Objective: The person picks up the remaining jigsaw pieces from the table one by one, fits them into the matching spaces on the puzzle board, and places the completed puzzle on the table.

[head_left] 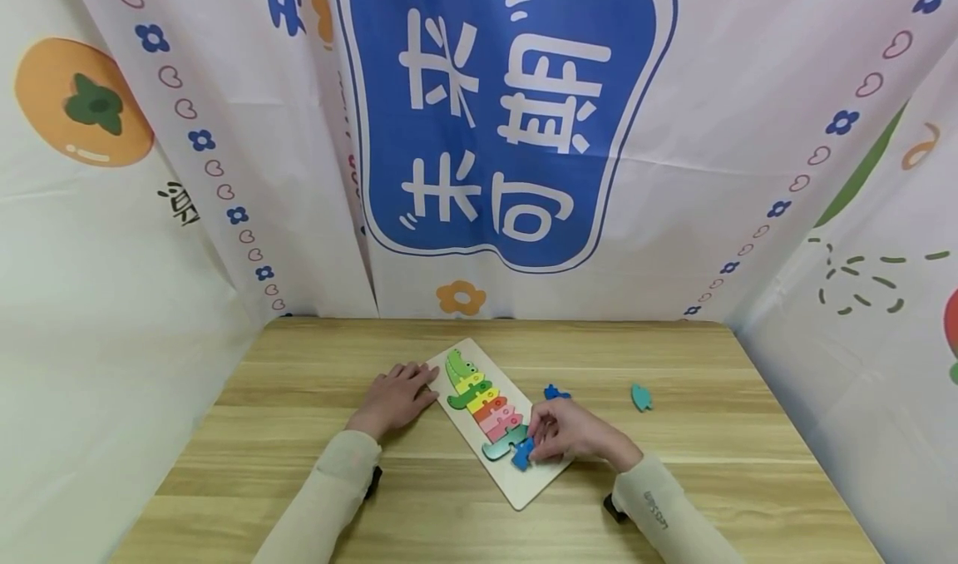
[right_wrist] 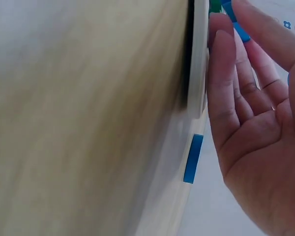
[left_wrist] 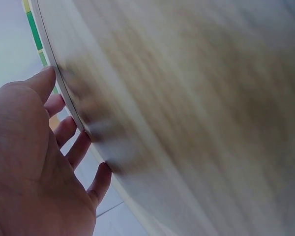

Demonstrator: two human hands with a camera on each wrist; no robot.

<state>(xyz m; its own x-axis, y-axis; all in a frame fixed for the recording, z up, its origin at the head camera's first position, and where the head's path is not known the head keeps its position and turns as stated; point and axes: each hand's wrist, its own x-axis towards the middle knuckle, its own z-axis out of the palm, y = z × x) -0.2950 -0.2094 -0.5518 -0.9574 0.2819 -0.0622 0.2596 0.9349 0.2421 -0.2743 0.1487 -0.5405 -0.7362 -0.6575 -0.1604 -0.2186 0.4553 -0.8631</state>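
Note:
A pale wooden puzzle board [head_left: 520,493] lies slanted on the table, bearing a crocodile of coloured pieces with a green head [head_left: 457,366] and a teal leg piece [head_left: 505,442]. My right hand [head_left: 572,431] pinches a blue puzzle piece [head_left: 522,454] between thumb and fingers over the board's lower part, right beside the teal piece. In the right wrist view, that blue piece [right_wrist: 240,30] shows at the thumb, partly hidden. With fingers extended, my left hand [head_left: 394,398] rests at the board's left edge; its fingertips [left_wrist: 103,169] touch the table along that edge.
Another blue piece [head_left: 556,392] lies on the table just beyond my right hand. Farther right is a teal leaf-shaped piece [head_left: 641,398]. Printed white cloth [head_left: 419,289] hangs behind the wooden table [head_left: 299,364] and on both sides.

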